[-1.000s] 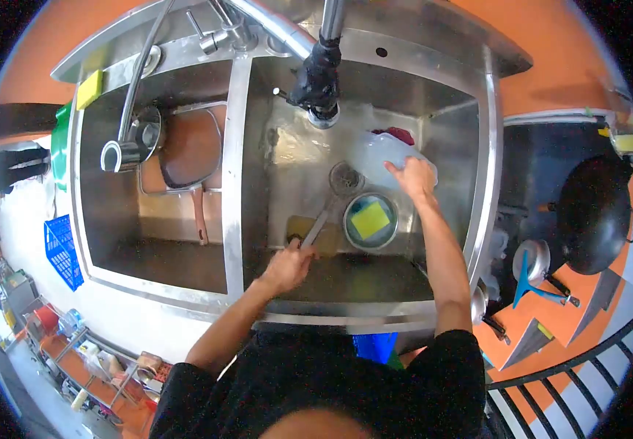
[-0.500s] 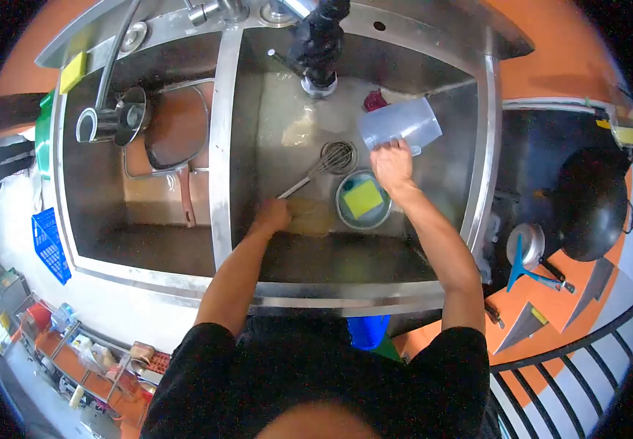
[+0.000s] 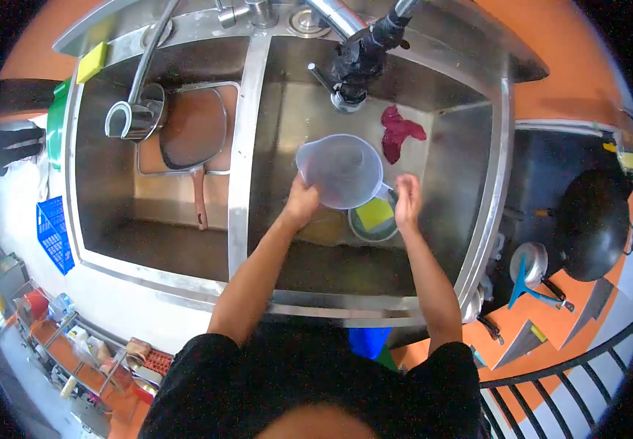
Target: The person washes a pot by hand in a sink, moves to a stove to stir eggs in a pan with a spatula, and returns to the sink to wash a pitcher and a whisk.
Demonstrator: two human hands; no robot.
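A translucent plastic measuring jug [image 3: 340, 173] is held over the right sink basin, its open mouth facing me. My left hand [image 3: 302, 203] is closed on the jug's left side. My right hand [image 3: 408, 201] is beside the jug's handle [image 3: 385, 192], fingers extended and apart from it. Beneath the jug and right hand is a round bowl [image 3: 388, 233] with a yellow-green sponge [image 3: 375, 214] in it. The whisk is not plainly visible; the jug covers its earlier place. A dark red cloth [image 3: 397, 135] lies on the basin floor at the back right.
A black-wrapped faucet [image 3: 360, 66] reaches over the right basin. In the left basin are a brown-handled pan [image 3: 196, 132], a wire rack and a metal pot [image 3: 152, 110]. A yellow sponge [image 3: 92, 63] sits on the left rim. A wok [image 3: 593, 223] stands at the right.
The jug has moved left and turned its mouth toward me. My left hand has left the whisk and taken the jug, while my right hand has let go. The red cloth is now uncovered.
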